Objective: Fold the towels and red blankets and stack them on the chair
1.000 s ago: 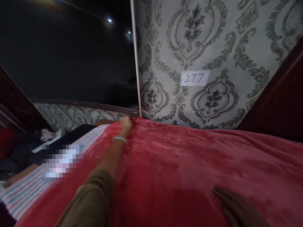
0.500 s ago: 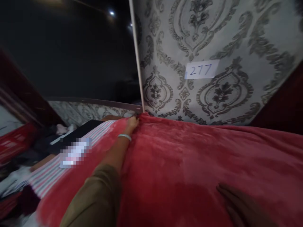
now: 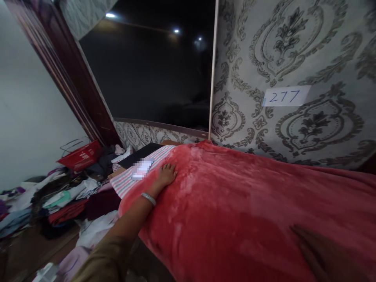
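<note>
Fingers [image 3: 168, 166] of the left hand [image 3: 167, 175] lie spread and flat on a red plush blanket [image 3: 223, 196], close to its left border; the palm faces down and the hand is open, gripping nothing. A pale bracelet [image 3: 149, 198] circles that wrist, and a brown sleeve [image 3: 105, 256] covers the arm from the forearm down to the near edge. The right hand [image 3: 326, 250] sits dim in the near right corner, open with fingers straight and close together, over the same blanket; whether it presses on the cloth I cannot tell.

The blanket spreads across the middle and right of the scene, lightly rumpled, its far edge running along the foot of the wall. What it covers is hidden. Beyond its left border shows a striped cloth [image 3: 121, 187], with a pixelated item [image 3: 142, 169] on it, and past that a flat black object [image 3: 139, 156].

To the left, a pile of clothes [image 3: 69, 207] stretches toward the near side, and a red basket [image 3: 82, 156] stands at its far end. On the far side hangs a large dark screen [image 3: 158, 70]. Right of it, damask wallpaper [image 3: 243, 43] carries a white paper label [image 3: 284, 96] handwritten "277".
</note>
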Tool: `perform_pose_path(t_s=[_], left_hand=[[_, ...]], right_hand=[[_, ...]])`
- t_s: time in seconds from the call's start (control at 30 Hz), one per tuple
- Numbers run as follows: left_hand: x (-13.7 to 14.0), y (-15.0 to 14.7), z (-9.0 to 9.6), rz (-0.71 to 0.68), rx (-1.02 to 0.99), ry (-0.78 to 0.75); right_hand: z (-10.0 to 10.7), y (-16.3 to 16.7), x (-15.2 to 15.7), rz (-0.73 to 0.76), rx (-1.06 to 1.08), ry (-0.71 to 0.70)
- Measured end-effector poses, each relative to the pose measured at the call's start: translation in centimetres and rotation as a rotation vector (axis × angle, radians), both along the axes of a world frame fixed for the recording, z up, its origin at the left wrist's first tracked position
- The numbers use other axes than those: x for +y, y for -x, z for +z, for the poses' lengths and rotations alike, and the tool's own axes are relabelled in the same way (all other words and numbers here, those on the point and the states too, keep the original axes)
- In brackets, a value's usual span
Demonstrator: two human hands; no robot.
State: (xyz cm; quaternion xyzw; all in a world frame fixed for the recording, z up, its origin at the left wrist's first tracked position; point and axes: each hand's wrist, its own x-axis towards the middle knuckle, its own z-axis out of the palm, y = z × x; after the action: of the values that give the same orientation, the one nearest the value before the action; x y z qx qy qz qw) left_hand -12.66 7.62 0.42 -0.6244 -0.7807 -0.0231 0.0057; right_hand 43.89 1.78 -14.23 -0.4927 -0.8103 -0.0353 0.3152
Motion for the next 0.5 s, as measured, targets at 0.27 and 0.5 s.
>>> perform_pose_path(t_s=[0.27,0.5], left_hand=[[-9.6,0.8,0.0,-0.051,0.005,-0.11],[-18.3,6.0,-1.0,0.29,-0.125,-0.281]], right_hand=[[4.0,2.0,-0.2,-0.002,-0.004,0.026],[3.5,2.0,0.6,-0.013,0.022,0.033]])
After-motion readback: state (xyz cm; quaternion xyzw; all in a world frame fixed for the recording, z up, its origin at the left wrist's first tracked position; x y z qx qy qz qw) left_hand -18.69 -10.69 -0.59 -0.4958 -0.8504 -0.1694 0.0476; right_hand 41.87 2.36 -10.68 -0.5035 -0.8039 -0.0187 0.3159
